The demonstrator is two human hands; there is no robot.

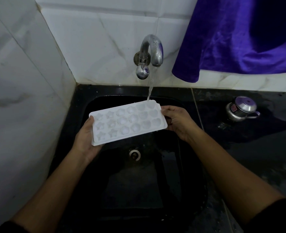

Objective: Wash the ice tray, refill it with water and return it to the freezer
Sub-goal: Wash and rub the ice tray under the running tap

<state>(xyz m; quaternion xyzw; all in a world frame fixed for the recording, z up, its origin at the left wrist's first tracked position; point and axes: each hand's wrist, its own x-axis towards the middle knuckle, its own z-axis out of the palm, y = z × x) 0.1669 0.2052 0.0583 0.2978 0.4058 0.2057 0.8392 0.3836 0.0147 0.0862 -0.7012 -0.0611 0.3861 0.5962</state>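
A white ice tray [128, 121] with star and round moulds is held level over the black sink [81, 115]. My left hand [85, 140] grips its near-left end from below, thumb on the rim. My right hand [177, 121] grips its right end, fingers curled round the edge. Water runs from the metal tap [151, 49] and lands on the tray's far right corner. Some water drips off the tray's right side.
White tiled walls stand behind and to the left. A purple cloth [239, 36] hangs at the upper right. A small steel lidded pot [241, 108] sits on the wet dark counter to the right. The sink drain [134, 153] lies below the tray.
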